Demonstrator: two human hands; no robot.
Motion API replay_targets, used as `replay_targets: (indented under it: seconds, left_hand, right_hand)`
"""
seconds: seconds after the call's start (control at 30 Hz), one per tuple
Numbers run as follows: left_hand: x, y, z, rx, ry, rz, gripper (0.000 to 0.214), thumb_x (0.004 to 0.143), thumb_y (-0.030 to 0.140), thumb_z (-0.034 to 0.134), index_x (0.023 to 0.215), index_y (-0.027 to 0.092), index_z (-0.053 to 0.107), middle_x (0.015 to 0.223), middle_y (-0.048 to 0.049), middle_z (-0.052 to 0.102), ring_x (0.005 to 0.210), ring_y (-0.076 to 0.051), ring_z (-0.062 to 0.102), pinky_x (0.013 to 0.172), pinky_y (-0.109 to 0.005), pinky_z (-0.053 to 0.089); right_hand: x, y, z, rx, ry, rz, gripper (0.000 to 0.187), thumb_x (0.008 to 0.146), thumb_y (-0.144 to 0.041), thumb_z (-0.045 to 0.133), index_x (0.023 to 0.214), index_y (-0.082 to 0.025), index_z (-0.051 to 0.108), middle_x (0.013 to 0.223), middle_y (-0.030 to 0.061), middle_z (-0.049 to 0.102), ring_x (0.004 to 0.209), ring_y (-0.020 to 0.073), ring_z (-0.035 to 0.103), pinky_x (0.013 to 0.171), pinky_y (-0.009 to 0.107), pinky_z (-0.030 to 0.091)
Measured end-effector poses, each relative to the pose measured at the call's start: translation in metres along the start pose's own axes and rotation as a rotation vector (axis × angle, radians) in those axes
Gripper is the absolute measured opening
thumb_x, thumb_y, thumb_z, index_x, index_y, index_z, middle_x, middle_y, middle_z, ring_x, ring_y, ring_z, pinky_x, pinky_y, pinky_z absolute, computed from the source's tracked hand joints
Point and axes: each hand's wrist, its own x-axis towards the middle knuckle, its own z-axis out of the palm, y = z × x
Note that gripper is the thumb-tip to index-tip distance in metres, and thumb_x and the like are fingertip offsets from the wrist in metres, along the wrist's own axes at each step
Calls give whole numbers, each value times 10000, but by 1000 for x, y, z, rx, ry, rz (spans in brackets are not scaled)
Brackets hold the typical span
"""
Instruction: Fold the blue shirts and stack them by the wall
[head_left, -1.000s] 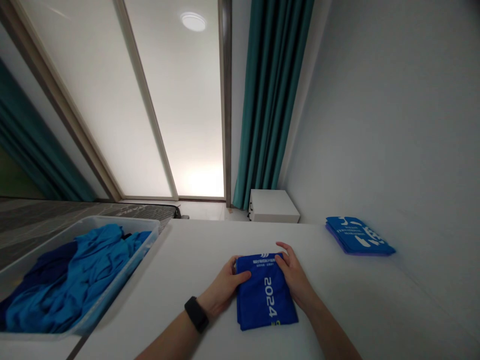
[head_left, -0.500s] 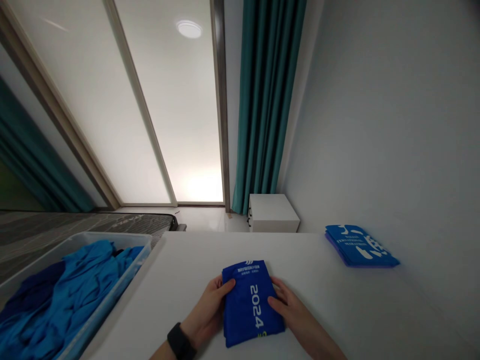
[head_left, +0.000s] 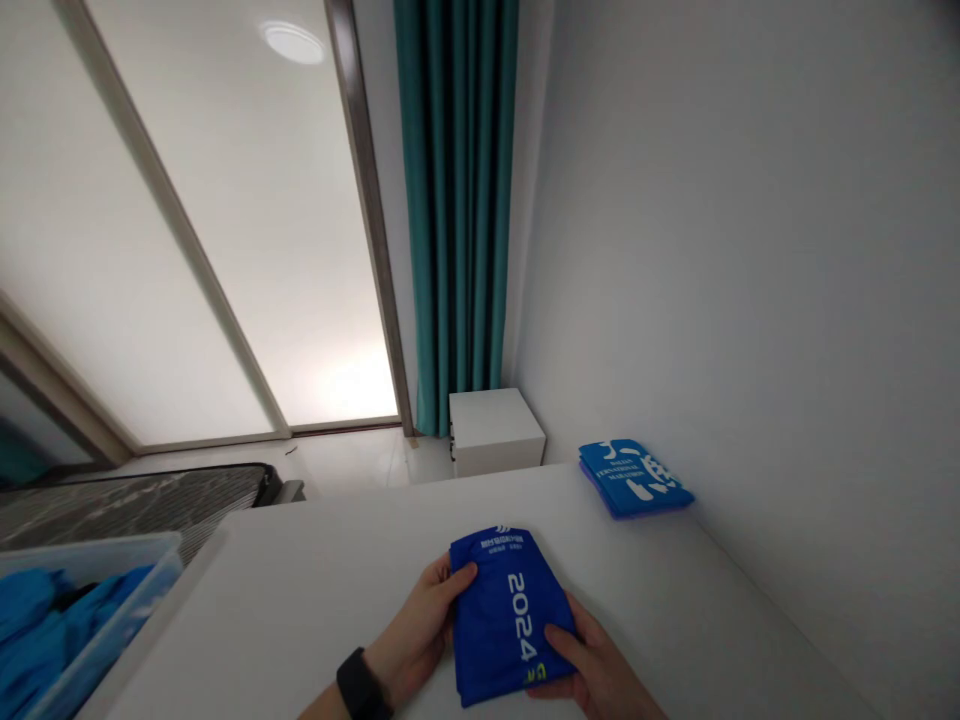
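A folded dark blue shirt [head_left: 499, 620] with "2024" and smaller white lettering lies between my two hands, above the white table [head_left: 315, 590]. My left hand [head_left: 429, 612] grips its left edge, thumb on top and fingers underneath. At the lower right corner, my right hand [head_left: 589, 655] is closed on the cloth, with the thumb over the print and some fingers below. A dark watch band circles my left wrist. Farther right on the table, against the wall, rests a stack of folded blue shirts [head_left: 636, 478] with white print.
A clear plastic bin [head_left: 142, 590] of loose blue clothes stands at the table's left. Beyond the far edge are a small white cabinet [head_left: 495, 425], a teal curtain [head_left: 461, 220] and frosted sliding doors [head_left: 292, 250]. The wall [head_left: 750, 300] borders the table on the right.
The view has turned right, so the bin and stack sit farther left. My right hand has slid down to the folded shirt's lower right corner; my left hand keeps its hold.
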Motion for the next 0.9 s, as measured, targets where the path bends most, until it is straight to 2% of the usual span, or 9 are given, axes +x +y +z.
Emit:
replay_targets:
  seconds: [0.13, 0.27, 0.4, 0.57, 0.73, 0.9]
  left_hand:
    - [36, -18, 30, 9, -78, -45, 408, 758, 295, 801, 1123, 175, 663, 1072, -121, 730, 892, -256, 718, 760, -351, 582]
    - [75, -30, 67, 16, -103, -71, 435, 760, 283, 792, 1155, 179, 642, 1065, -120, 729, 879, -248, 718, 745, -350, 588]
    - [115, -29, 113, 31, -158, -65, 433, 788, 289, 765, 1185, 194, 622, 1089, -114, 723, 896, -248, 714, 745, -351, 591]
    - [169, -23, 166, 60, -158, -34, 352, 854, 212, 673, 1195, 175, 595, 1066, -108, 725, 850, -212, 714, 738, -336, 595]
    - [212, -18, 192, 83, -120, -52, 328, 879, 197, 646, 1199, 169, 579, 1011, -99, 734, 826, -198, 721, 768, -340, 597]
    - [235, -16, 200, 80, -90, -65, 302, 917, 197, 609, 1214, 198, 561, 994, -73, 735, 800, -172, 724, 752, -315, 601]
  right_hand:
    - [-9, -25, -32, 16, 113, -59, 852, 650, -464, 809, 1391, -247, 448, 1105, 102, 707, 825, 270, 697, 580, 396, 598]
    - [-12, -62, -62, 2, 220, -120, 763, 688, -406, 781, 1376, -261, 483, 1013, 76, 721, 753, 235, 687, 553, 370, 592]
    - [-7, -113, -90, -44, 290, -203, 617, 722, -343, 749, 1300, -257, 550, 1015, 66, 718, 769, 229, 684, 559, 367, 597]
    - [15, -171, -125, -70, 392, -270, 458, 717, -250, 713, 1162, -212, 611, 843, 40, 704, 657, 187, 647, 477, 313, 562]
    - [42, -202, -145, -42, 453, -282, 275, 722, -202, 666, 996, -171, 659, 672, 19, 652, 557, 168, 599, 454, 276, 504]
    - [59, -207, -148, 61, 552, -360, 191, 801, -305, 634, 961, -201, 643, 764, 33, 684, 705, 191, 673, 630, 311, 544]
